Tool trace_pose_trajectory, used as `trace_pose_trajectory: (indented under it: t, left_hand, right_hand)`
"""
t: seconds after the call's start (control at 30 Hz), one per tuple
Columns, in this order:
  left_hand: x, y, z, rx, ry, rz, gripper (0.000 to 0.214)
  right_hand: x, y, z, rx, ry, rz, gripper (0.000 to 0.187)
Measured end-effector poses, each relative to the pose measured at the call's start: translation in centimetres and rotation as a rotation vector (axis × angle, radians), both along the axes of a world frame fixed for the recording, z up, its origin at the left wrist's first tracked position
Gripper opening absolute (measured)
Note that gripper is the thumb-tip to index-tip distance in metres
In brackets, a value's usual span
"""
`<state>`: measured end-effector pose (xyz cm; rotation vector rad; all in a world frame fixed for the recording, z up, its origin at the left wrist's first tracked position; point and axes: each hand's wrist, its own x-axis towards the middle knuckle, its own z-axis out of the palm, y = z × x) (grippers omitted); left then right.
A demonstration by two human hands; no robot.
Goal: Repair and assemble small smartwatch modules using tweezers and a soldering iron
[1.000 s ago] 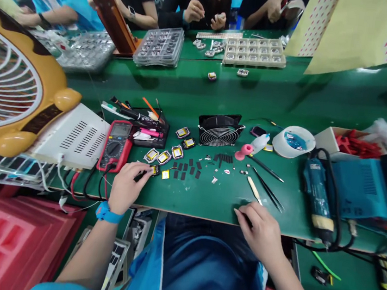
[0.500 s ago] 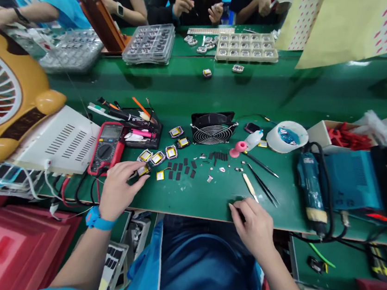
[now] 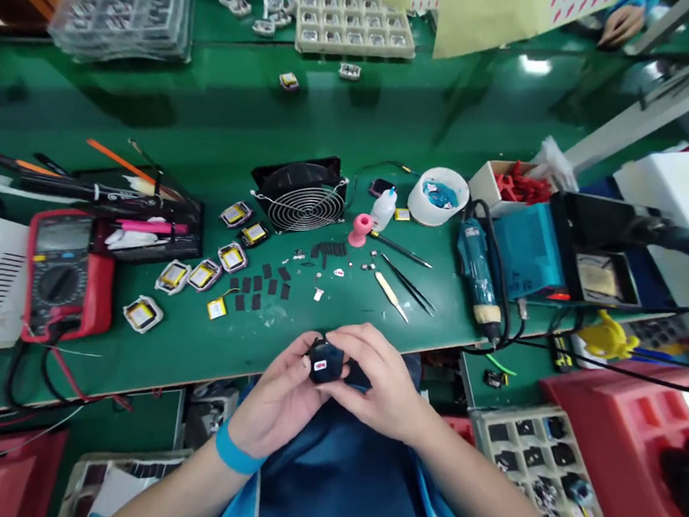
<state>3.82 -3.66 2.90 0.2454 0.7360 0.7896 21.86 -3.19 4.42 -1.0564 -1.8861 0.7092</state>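
Observation:
Close to my body, at the bench's front edge, both hands meet around a small black casing with a white label bearing a red mark. My left hand grips its left side between thumb and fingers. From the right, my right hand closes on it too, fingertips above and thumb below. Its underside is hidden. Several small framed units with yellow-edged parts, such as one unit, lie to the left. Near them are a loose yellow-edged battery and several black pads.
A red multimeter and a pen holder stand left. Behind sits a black fan. Tweezers, a wooden-handled blade, a white bottle, a white tub and an electric screwdriver occupy the right.
My left hand has left the framed units and come right to my front. My right hand has moved in from the bench edge, and both now hold the black casing. The view has shifted right.

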Motion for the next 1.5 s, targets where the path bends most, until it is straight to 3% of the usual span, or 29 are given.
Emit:
trace_pose_trajectory:
  t: [0.17, 0.27, 0.33, 0.43, 0.57, 0.67, 0.83, 0.93, 1.07, 1.13, 1.3, 1.4, 1.5]
  left_hand:
    - [0.6, -0.2, -0.1, -0.031, -0.034, -0.037, 0.031]
    - [1.2, -0.1, 0.1, 0.043, 0.045, -0.035, 0.03]
    - [1.2, 0.2, 0.0, 0.162, 0.196, -0.025, 0.029]
    - [0.0, 1.8, 0.0, 0.413, 0.549, -0.083, 0.024]
    - [-2.5, 4.8, 0.4, 0.742, 0.99, -0.306, 0.03]
    - [-3.2, 6.2, 0.5, 0.963, 1.152, -0.428, 0.021]
    - [-2.3, 5.6, -0.6, 1.273, 1.229, -0.356, 0.027]
    - [-2.1, 4.6, -1.3, 1.374, 1.25, -0.302, 0.034]
    - [-2.6, 3.7, -1.9, 1.445, 1.238, -0.238, 0.034]
    - [-2.7, 3.5, -2.0, 1.458, 1.244, -0.227, 0.031]
    - [-2.5, 3.6, -2.3, 1.471, 1.259, -0.227, 0.028]
    - [-2.5, 3.7, -2.3, 1.483, 1.264, -0.222, 0.02]
    - [-2.6, 3.9, -2.2, 1.505, 1.273, -0.244, 0.012]
  right_hand:
    - [0.2, -0.7, -0.7, 0.016, 0.027, -0.096, 0.047]
    - [-0.2, -1.1, -1.5, 0.073, -0.001, -0.206, 0.047]
    - [-0.3, -1.1, -2.0, 0.107, -0.047, -0.254, 0.043]
    - [0.0, -1.1, -2.3, 0.079, -0.089, -0.197, 0.031]
    - [1.1, -0.8, -2.3, 0.018, -0.142, -0.15, 0.013]
    - [1.3, -0.6, -2.6, -0.001, -0.204, -0.166, 0.005]
    - [1.3, -0.3, -3.0, 0.0, -0.236, -0.143, 0.009]
    - [2.9, 0.5, -2.9, 0.036, -0.258, -0.223, 0.013]
    - [6.4, 2.6, -3.1, 0.101, -0.474, -0.511, 0.01]
    - [7.8, 3.7, -3.5, 0.084, -0.609, -0.609, 0.018]
    - [8.9, 5.4, -4.3, 0.023, -0.793, -0.611, 0.024]
    - [8.8, 5.8, -4.0, -0.006, -0.772, -0.616, 0.024]
    - [8.5, 5.5, -3.1, -0.068, -0.528, -0.643, 0.018]
